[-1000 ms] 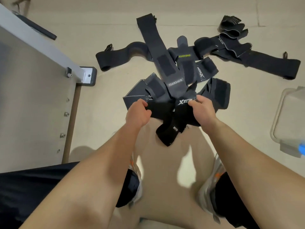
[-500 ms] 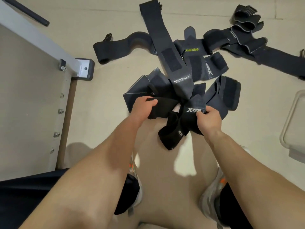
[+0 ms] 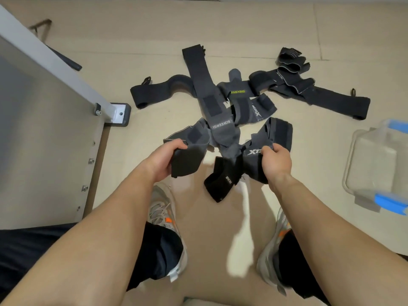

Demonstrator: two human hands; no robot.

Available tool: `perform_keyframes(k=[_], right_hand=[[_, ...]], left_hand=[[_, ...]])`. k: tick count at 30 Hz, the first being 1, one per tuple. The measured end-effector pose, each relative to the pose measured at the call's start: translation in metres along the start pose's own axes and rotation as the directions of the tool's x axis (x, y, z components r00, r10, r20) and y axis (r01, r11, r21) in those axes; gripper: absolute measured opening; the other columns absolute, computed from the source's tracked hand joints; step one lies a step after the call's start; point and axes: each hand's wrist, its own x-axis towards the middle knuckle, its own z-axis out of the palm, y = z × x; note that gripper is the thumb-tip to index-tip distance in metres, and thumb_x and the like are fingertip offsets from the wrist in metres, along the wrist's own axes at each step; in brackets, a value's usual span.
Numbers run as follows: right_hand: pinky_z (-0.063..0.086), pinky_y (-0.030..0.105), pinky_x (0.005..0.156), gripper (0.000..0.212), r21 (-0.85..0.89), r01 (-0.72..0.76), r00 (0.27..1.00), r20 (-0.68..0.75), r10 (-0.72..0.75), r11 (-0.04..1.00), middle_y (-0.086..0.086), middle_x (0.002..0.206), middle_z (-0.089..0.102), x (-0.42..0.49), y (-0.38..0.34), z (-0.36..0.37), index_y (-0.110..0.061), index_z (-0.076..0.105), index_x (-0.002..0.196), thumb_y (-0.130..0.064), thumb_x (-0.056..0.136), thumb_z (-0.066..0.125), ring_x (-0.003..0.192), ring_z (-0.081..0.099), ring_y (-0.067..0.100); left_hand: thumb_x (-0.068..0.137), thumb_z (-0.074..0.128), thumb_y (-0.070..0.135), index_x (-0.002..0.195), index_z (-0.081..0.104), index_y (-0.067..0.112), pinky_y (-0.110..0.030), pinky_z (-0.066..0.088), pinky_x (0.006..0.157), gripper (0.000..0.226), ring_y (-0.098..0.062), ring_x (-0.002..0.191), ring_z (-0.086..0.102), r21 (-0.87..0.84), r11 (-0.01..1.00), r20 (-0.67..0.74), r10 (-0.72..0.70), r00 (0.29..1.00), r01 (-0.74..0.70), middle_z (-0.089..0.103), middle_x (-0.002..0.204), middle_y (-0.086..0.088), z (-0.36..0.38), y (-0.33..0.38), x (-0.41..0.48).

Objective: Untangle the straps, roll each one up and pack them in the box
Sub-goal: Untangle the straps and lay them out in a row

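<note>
The tangle of straps lies on the beige floor just ahead of the person's sneakers. The clear plastic box sits well apart to the right, its far side cut off by the frame edge. The BOKEERSI strap runs its long axis from the far side toward the person, leaning slightly rightward as it nears, with its lettered end on top of the knot. A black strap stretches leftward from under it with a hump in its middle, and another long strap points away to the right; both lie roughly crosswise. The left hand grips a wide black strap end, thumb curled over the top edge; the fingers beneath are hidden by fabric. The right hand pinches a grey strap beside its white lettering, of which only "XTE" shows before the thumb covers it. A folded black piece hangs between the hands, pointing toward the near left. How the straps thread through one another at the centre is hard to make out
</note>
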Motion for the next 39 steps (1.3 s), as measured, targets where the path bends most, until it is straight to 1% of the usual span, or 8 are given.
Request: perform_keyframes(k=[2,6,15,20,25,28,35,39], right_hand=[[0.033,0.033,0.064,0.013,0.031,-0.011,1.000,-0.014,0.011,0.999,0.008,0.076,0.045,-0.004,0.000,-0.008,-0.014,0.044,0.077,-0.011,0.089,0.048,0.071,0.036,0.024],[0.050,0.033,0.077,0.028,0.186,-0.030,0.999,-0.036,0.038,0.982,-0.004,0.082,0.066,-0.002,-0.005,-0.021,-0.026,0.060,0.075,-0.007,0.093,0.050,0.077,0.058,0.021],[0.056,0.041,0.095,0.028,0.246,-0.023,0.987,-0.146,0.060,0.969,0.000,0.098,0.073,0.066,0.002,-0.045,-0.026,0.065,0.093,-0.004,0.096,0.047,0.098,0.068,0.029],[0.056,0.037,0.088,0.032,0.221,-0.033,0.982,-0.173,0.072,0.975,-0.003,0.094,0.071,0.123,0.018,-0.043,-0.025,0.066,0.099,-0.002,0.096,0.044,0.094,0.066,0.023],[0.056,0.036,0.085,0.029,0.210,-0.054,0.983,-0.162,0.090,0.976,-0.003,0.095,0.071,0.151,0.032,-0.027,-0.024,0.068,0.097,-0.007,0.096,0.044,0.094,0.066,0.019],[0.054,0.032,0.086,0.026,0.196,-0.053,0.984,-0.156,0.084,0.979,-0.004,0.096,0.070,0.153,0.032,-0.021,-0.019,0.068,0.100,-0.008,0.096,0.045,0.096,0.066,0.018],[0.056,0.031,0.088,0.030,0.323,-0.085,0.990,-0.078,0.116,0.942,-0.006,0.103,0.071,0.129,0.005,-0.035,-0.028,0.070,0.101,-0.007,0.100,0.049,0.100,0.065,0.015],[0.050,0.024,0.072,0.025,0.362,-0.069,0.995,-0.046,0.092,0.930,-0.004,0.098,0.072,0.102,-0.022,-0.047,-0.022,0.070,0.102,-0.008,0.100,0.049,0.093,0.065,0.013]], left_hand=[[0.091,0.060,0.023,0.092,0.065,0.012,-0.035,0.047,0.075,0.013,-0.025,0.083,0.060,0.333,0.942,0.005,0.043,0.999,-0.042,0.063,0.091,-0.011,0.007,-0.001,-0.005],[0.089,0.067,0.032,0.091,0.073,0.013,-0.036,0.052,0.084,0.021,-0.022,0.092,0.063,0.915,0.394,0.088,0.013,0.996,-0.086,0.067,0.091,-0.001,0.025,-0.004,0.001],[0.098,0.049,0.014,0.100,0.064,0.024,-0.037,0.050,0.080,0.019,-0.024,0.088,0.057,0.848,0.379,0.200,0.419,0.886,-0.370,0.062,0.097,0.000,0.164,0.076,0.077],[0.097,0.052,0.017,0.131,0.053,0.018,-0.040,0.046,0.091,0.034,-0.028,0.115,0.055,0.933,0.075,0.288,0.436,0.853,-0.353,0.060,0.127,-0.005,0.235,0.102,0.175],[0.084,0.074,0.046,0.135,0.045,0.009,-0.041,0.039,0.099,0.070,-0.031,0.127,0.046,0.975,-0.209,0.176,0.501,0.848,-0.079,0.052,0.135,-0.012,0.238,0.097,0.221],[0.078,0.080,0.048,0.133,0.044,0.008,-0.038,0.041,0.090,0.077,-0.032,0.123,0.048,0.987,-0.155,0.115,0.484,0.867,-0.044,0.052,0.132,-0.015,0.227,0.098,0.218],[0.079,0.079,0.059,0.117,0.064,0.016,-0.043,0.059,0.081,0.060,-0.024,0.092,0.068,0.928,0.272,0.102,0.468,0.878,-0.253,0.069,0.098,-0.004,0.194,0.123,0.163],[0.088,0.069,0.058,0.070,0.051,0.017,-0.042,0.047,0.070,0.048,-0.024,0.068,0.056,0.855,0.351,0.121,0.580,0.806,-0.381,0.052,0.065,-0.003,0.185,0.137,0.117]])
